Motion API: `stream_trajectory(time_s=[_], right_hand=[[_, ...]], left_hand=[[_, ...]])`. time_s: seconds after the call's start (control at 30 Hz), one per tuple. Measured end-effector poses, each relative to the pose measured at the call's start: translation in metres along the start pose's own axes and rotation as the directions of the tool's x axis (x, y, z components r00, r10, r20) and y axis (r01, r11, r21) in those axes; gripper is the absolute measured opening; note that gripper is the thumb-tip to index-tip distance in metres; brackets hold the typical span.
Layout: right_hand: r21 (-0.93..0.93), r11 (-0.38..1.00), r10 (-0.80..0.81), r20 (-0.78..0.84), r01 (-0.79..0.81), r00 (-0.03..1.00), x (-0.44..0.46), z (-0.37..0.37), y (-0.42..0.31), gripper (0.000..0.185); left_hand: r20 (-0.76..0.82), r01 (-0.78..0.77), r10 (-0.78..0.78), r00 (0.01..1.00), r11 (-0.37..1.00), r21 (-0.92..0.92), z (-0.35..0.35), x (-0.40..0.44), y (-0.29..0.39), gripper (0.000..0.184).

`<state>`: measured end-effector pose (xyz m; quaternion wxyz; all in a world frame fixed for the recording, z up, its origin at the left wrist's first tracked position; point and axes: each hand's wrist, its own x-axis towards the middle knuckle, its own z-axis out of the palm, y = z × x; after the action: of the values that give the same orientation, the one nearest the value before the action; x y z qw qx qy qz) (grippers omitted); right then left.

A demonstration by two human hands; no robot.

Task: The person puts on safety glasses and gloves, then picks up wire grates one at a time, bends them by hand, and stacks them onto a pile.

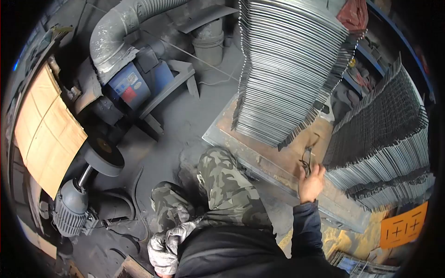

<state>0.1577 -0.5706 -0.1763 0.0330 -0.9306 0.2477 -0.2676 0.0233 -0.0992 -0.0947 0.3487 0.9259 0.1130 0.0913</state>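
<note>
My right hand (pixel 311 183) reaches over the wooden board at the stack's foot. Its fingers are bent around the near end of a thin, dark-framed pair of glasses (pixel 306 156). Just beyond stands a tall stack of thin metal racks (pixel 282 69), close to the glasses. To the right of the hand leans a second stack of dark wire racks (pixel 380 134). My left hand (pixel 166 250) seems to be in a dirty whitish glove, low by my lap near the camouflage trousers (pixel 232 185). Its fingers cannot be made out.
A bench grinder or polishing motor (pixel 72 208) with a round wheel (pixel 104 155) stands at left, beside a cardboard sheet (pixel 48 129). Behind it are a blue blower (pixel 132 85), a ribbed duct (pixel 111 37) and a bucket (pixel 208 48). An orange marked card (pixel 403 224) lies at right.
</note>
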Motion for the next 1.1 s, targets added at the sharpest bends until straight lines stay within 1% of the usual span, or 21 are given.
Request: stream_trajectory(time_s=[0.1, 0.13, 0.23, 0.27, 0.37, 0.4, 0.5, 0.6, 0.7, 0.8, 0.9, 0.93, 1.0, 1.03, 1.07, 1.1], right_hand=[[-0.113, 0.99, 0.079, -0.042, -0.084, 0.996, -0.011, 0.013, 0.022, 0.05], [-0.122, 0.987, 0.102, -0.057, -0.108, 0.993, -0.013, 0.018, 0.023, 0.048], [-0.163, 0.976, 0.161, 0.089, -0.145, 0.983, -0.011, 0.013, 0.019, 0.046], [-0.172, 0.976, 0.147, 0.069, -0.134, 0.987, -0.013, 0.017, 0.024, 0.046], [-0.145, 0.976, 0.177, 0.096, -0.163, 0.979, -0.018, 0.021, 0.036, 0.045], [-0.145, 0.978, 0.165, 0.1, -0.149, 0.981, -0.02, 0.022, 0.04, 0.043], [-0.098, 0.986, 0.146, 0.157, -0.132, 0.977, -0.026, 0.023, 0.047, 0.04], [-0.004, 0.994, 0.106, 0.15, -0.106, 0.983, -0.029, 0.024, 0.052, 0.035], [0.107, 0.981, 0.142, 0.154, -0.159, 0.978, -0.023, 0.02, 0.057, 0.026], [0.143, 0.987, 0.071, 0.042, -0.076, 0.997, -0.011, 0.004, 0.049, 0.022], [0.393, 0.911, 0.112, 0.055, -0.125, 0.992, 0.008, -0.037, 0.018, 0.019], [0.337, 0.941, -0.009, -0.058, 0.028, 0.998, 0.015, -0.046, 0.012, 0.02], [0.288, 0.946, -0.164, 0.015, 0.152, 0.986, 0.028, -0.063, 0.001, 0.02], [0.267, 0.939, -0.239, 0.052, 0.217, 0.97, 0.036, -0.072, -0.005, 0.02], [0.29, 0.922, -0.265, -0.007, 0.255, 0.964, 0.042, -0.081, -0.017, 0.02], [0.272, 0.914, -0.318, 0.015, 0.302, 0.948, 0.049, -0.095, -0.03, 0.02]], left_hand=[[-0.021, -0.025, 0.024, 0.999, 0.998, -0.06, 0.004, -0.007, -0.019, 0.021], [-0.021, -0.049, 0.048, 0.999, 0.997, -0.061, 0.006, -0.007, -0.026, 0.023], [0.071, -0.086, 0.088, 0.994, 0.996, -0.026, -0.004, 0.004, 0.003, 0.023], [0.05, -0.153, 0.153, 0.987, 0.988, -0.014, -0.003, 0.006, 0.002, 0.025], [-0.007, -0.187, 0.187, 0.982, 0.982, 0.012, -0.006, 0.003, 0.012, 0.029], [-0.044, -0.183, 0.182, 0.982, 0.983, -0.032, -0.001, 0.004, 0.013, 0.031], [-0.023, -0.098, 0.097, 0.995, 0.992, -0.075, 0.001, 0.001, 0.007, 0.031], [-0.054, -0.124, 0.122, 0.991, 0.991, -0.041, 0.003, -0.001, 0.003, 0.03], [-0.009, -0.124, 0.124, 0.992, 0.992, 0.013, -0.001, 0.001, 0.006, 0.028], [-0.036, -0.176, 0.177, 0.984, 0.984, 0.031, 0.0, 0.001, 0.004, 0.029], [-0.044, -0.144, 0.144, 0.989, 0.99, -0.008, 0.0, 0.001, 0.006, 0.028], [-0.026, -0.128, 0.127, 0.992, 0.991, -0.036, -0.001, 0.001, 0.007, 0.027], [0.013, -0.096, 0.098, 0.995, 0.991, -0.095, -0.004, 0.005, 0.009, 0.026], [-0.004, -0.126, 0.126, 0.992, 0.987, -0.102, -0.004, 0.006, 0.01, 0.026], [-0.023, -0.155, 0.153, 0.988, 0.982, -0.108, -0.003, 0.007, 0.01, 0.026], [-0.046, -0.181, 0.177, 0.983, 0.977, -0.113, -0.004, 0.008, 0.011, 0.025]])
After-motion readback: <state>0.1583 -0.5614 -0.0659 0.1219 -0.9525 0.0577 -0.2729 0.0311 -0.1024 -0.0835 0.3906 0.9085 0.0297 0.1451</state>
